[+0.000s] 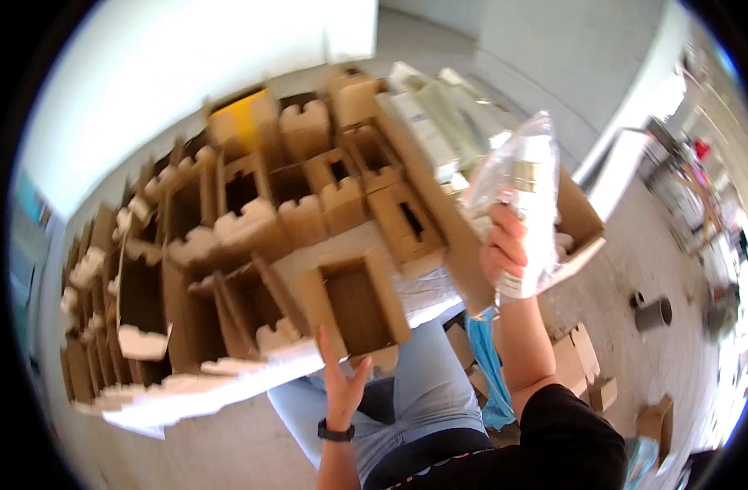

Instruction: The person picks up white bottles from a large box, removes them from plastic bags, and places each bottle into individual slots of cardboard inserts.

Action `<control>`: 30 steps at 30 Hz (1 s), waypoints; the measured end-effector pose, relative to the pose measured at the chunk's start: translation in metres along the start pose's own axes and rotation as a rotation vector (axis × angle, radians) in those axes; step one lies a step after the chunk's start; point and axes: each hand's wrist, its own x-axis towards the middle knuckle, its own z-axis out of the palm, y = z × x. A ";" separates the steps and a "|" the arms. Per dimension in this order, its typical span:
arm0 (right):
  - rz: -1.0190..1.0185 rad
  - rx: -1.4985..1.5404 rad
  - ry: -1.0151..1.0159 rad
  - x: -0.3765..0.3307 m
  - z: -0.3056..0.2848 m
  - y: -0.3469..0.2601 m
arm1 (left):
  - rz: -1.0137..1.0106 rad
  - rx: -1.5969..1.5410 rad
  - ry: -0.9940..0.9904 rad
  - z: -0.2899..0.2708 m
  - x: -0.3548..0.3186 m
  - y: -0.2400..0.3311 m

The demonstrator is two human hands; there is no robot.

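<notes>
My right hand (504, 253) is raised and grips a clear plastic bag (522, 192) holding a white bottle-shaped item with a gold band. It hangs over the edge of a large open cardboard carton (582, 216). My left hand (343, 380), with a dark watch on the wrist, is open with fingers spread. It reaches up just below a small open brown cardboard box (353, 298) at the near edge of the table, nearly touching it. The picture is motion-blurred.
Many small open brown cardboard boxes (251, 212) with white inserts crowd the table (194, 392). One yellow-sided box (241, 118) stands at the back. White packages (435, 114) fill the carton's far end. More cardboard boxes (582, 359) lie on the floor, beside a grey cylinder (653, 312).
</notes>
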 end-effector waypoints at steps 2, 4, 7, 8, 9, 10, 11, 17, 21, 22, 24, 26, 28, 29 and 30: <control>0.044 0.035 -0.022 -0.003 -0.004 0.008 | -0.012 -0.014 -0.009 0.004 -0.001 -0.001; 0.087 0.059 -0.031 -0.005 -0.014 0.018 | -0.001 -0.031 -0.016 0.003 0.002 0.001; 0.117 0.095 0.046 -0.011 -0.021 0.043 | 0.013 -0.027 -0.013 0.000 -0.001 -0.007; 0.114 0.057 0.128 -0.019 -0.024 0.051 | -0.001 -0.005 -0.007 -0.001 -0.001 -0.004; 0.126 -0.035 0.200 -0.025 -0.027 0.060 | -0.010 0.017 -0.005 -0.002 -0.001 0.000; 0.111 -0.195 0.281 -0.036 -0.034 0.068 | -0.019 0.037 -0.007 -0.002 0.000 0.003; 0.091 -0.358 0.362 -0.043 -0.036 0.074 | -0.011 0.020 -0.004 -0.002 0.001 0.002; 0.128 -0.649 0.642 -0.062 -0.030 0.078 | -0.007 -0.001 0.000 -0.003 0.003 -0.006; 0.114 -0.962 0.727 -0.069 -0.013 0.071 | -0.029 -0.030 -0.007 -0.004 0.003 -0.004; 0.106 -0.979 0.725 -0.072 -0.012 0.069 | -0.033 -0.030 -0.010 -0.004 0.003 -0.003; -0.005 -1.297 0.639 -0.079 -0.016 0.069 | -0.033 -0.065 -0.009 -0.002 0.003 -0.006; -0.132 -1.501 0.591 -0.079 -0.013 0.075 | -0.011 -0.033 -0.012 -0.003 0.002 -0.009; -0.165 -1.722 0.629 -0.082 -0.012 0.079 | 0.006 -0.014 -0.013 -0.002 0.003 -0.008; -0.176 -1.830 0.645 -0.085 -0.013 0.081 | 0.008 -0.012 -0.013 -0.003 0.003 -0.007; -0.198 -1.971 0.631 -0.088 -0.019 0.079 | 0.010 -0.009 -0.012 -0.003 0.002 -0.005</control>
